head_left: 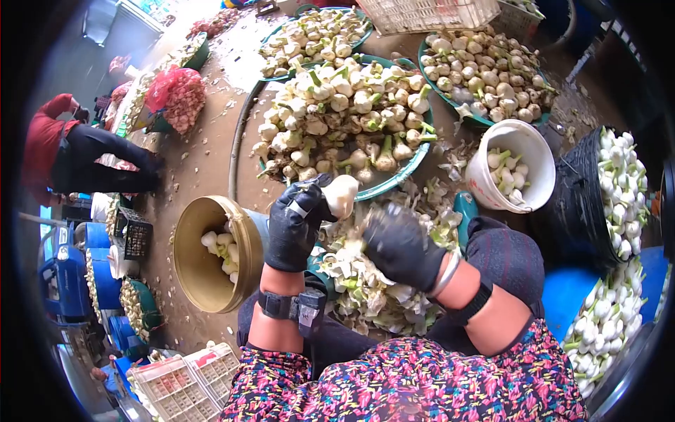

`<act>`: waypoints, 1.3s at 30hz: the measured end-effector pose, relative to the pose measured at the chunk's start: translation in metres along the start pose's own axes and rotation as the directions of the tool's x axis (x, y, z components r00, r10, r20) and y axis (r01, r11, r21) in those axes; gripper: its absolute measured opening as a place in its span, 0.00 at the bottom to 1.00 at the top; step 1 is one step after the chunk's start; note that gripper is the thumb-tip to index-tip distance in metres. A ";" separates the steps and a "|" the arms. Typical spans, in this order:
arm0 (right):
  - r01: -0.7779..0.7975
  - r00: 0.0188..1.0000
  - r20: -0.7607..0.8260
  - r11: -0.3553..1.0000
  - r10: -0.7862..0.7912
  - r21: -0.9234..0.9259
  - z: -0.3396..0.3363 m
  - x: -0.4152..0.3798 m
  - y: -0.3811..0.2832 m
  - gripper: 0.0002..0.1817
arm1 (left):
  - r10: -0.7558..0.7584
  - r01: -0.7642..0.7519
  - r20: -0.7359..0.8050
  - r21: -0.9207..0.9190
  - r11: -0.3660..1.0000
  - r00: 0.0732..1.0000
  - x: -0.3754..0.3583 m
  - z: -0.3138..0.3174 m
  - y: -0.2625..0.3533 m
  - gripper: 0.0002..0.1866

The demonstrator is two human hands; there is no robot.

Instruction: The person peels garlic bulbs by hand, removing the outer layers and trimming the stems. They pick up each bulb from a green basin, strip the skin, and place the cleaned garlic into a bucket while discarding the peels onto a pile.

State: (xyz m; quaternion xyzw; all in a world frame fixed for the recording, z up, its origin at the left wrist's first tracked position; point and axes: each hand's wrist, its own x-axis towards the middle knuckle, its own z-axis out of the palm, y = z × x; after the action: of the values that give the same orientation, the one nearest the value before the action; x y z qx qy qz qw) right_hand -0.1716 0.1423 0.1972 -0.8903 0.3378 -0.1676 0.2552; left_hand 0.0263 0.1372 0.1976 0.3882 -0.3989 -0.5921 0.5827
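Note:
Wearing a black glove, my left hand is closed on a white garlic bulb, which sticks out to the right of its fingers. Just right of the bulb is my right hand, also in a dark glove and blurred by motion; its fingers are smeared. Below both hands lies a heap of peeled garlic skins and green trimmings. Beyond them stands a wide green-rimmed basin piled with untrimmed garlic bulbs.
A tan bucket with bulbs stands at left, a white bucket with bulbs at right. A black basket holds many clean bulbs. A person in red is at far left. Crates stand lower left.

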 end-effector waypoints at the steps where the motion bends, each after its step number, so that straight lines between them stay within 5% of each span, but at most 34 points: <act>1: -0.097 0.953 0.293 0.993 0.073 0.068 0.010 -0.001 0.002 0.17 | 0.003 -0.002 0.003 -0.060 0.998 1.000 -0.002 -0.001 -0.001 0.13; 2: -0.214 0.817 0.563 0.972 0.122 0.100 0.019 -0.002 0.007 0.18 | 0.001 0.000 0.011 -0.120 0.993 1.000 -0.002 -0.002 -0.002 0.15; 3: -0.211 0.820 0.560 0.972 0.119 0.102 0.019 -0.004 0.009 0.18 | -0.036 0.035 -0.006 -0.077 0.996 0.999 -0.002 0.000 -0.002 0.17; 4: -0.272 0.856 0.481 0.957 0.192 0.103 0.017 -0.008 0.012 0.19 | -0.076 0.075 -0.026 -0.039 0.996 0.997 -0.003 0.002 -0.005 0.18; 5: -0.334 0.877 0.399 0.937 0.267 0.106 0.016 -0.013 0.016 0.20 | 0.061 -0.062 0.010 0.157 0.986 0.998 -0.003 -0.001 -0.014 0.18; 6: -0.296 0.943 0.194 0.949 0.272 0.110 0.019 -0.010 0.027 0.22 | 0.056 -0.057 0.010 0.153 0.987 0.998 -0.005 0.000 -0.014 0.18; 7: -0.419 0.908 0.093 0.882 0.409 0.216 0.011 -0.003 0.029 0.23 | 0.013 -0.018 0.023 0.220 0.975 1.000 -0.007 0.003 -0.011 0.17; 8: -0.388 0.883 -0.050 0.785 0.467 0.483 -0.002 -0.001 0.027 0.18 | -0.028 0.016 0.037 0.287 0.958 0.999 -0.008 0.007 -0.006 0.16; 9: -0.239 0.864 -0.130 0.623 0.487 0.745 -0.001 0.001 0.027 0.16 | -0.083 0.085 -0.030 0.061 0.995 0.996 -0.009 0.017 -0.003 0.14; 10: -0.040 0.828 -0.197 0.404 0.525 0.914 0.000 0.004 0.026 0.14 | -0.089 0.090 -0.025 0.059 0.994 0.996 -0.009 0.021 0.000 0.14; 13: 0.031 0.872 -0.167 0.288 0.460 0.957 -0.006 0.008 0.017 0.14 | -0.108 0.109 -0.017 0.245 0.963 0.994 -0.008 0.022 0.002 0.14; 16: 0.018 0.890 -0.199 0.405 0.410 0.914 0.003 0.006 0.024 0.18 | -0.092 0.103 -0.052 0.297 0.949 0.994 -0.008 0.029 0.004 0.15; 17: 0.128 0.873 -0.388 0.627 0.296 0.768 0.011 0.009 0.034 0.19 | -0.093 0.104 -0.052 0.296 0.950 0.994 -0.008 0.030 0.005 0.15; 24: -0.067 0.928 -0.185 0.637 0.322 0.768 -0.009 0.006 0.025 0.11 | -0.016 0.003 0.018 0.575 0.818 1.000 -0.011 0.033 0.010 0.14; 26: 0.042 0.912 -0.396 0.935 0.107 0.351 -0.004 0.007 0.027 0.07 | -0.005 -0.001 0.009 0.590 0.808 1.000 -0.010 0.033 0.011 0.13; 32: -0.113 0.915 -0.305 0.896 0.262 0.428 -0.004 0.005 0.017 0.05 | -0.012 0.033 -0.045 0.505 0.863 0.999 -0.008 0.029 0.007 0.12; 34: -0.185 0.919 -0.256 0.903 0.299 0.388 -0.004 0.002 0.020 0.06 | -0.121 0.146 -0.132 0.206 0.968 0.984 -0.009 0.026 0.008 0.11; 36: -0.252 0.898 -0.251 0.889 0.363 0.383 -0.002 0.003 0.024 0.05 | -0.098 0.115 -0.095 0.192 0.975 0.991 -0.008 0.022 0.005 0.12; 38: -0.083 0.827 -0.195 0.457 0.527 0.885 -0.001 0.005 0.029 0.04 | -0.086 0.100 -0.090 0.161 0.982 0.992 -0.008 0.024 0.002 0.13; 39: 0.018 0.811 -0.239 0.385 0.534 0.923 -0.004 0.007 0.023 0.05 | -0.091 0.104 -0.087 0.159 0.982 0.992 -0.008 0.026 0.002 0.13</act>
State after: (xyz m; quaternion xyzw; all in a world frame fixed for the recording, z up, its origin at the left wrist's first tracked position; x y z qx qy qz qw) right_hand -0.1807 0.1208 0.1883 -0.4695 0.3901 -0.5017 0.6129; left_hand 0.0029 0.1458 0.2094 0.4769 -0.4032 -0.5694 0.5346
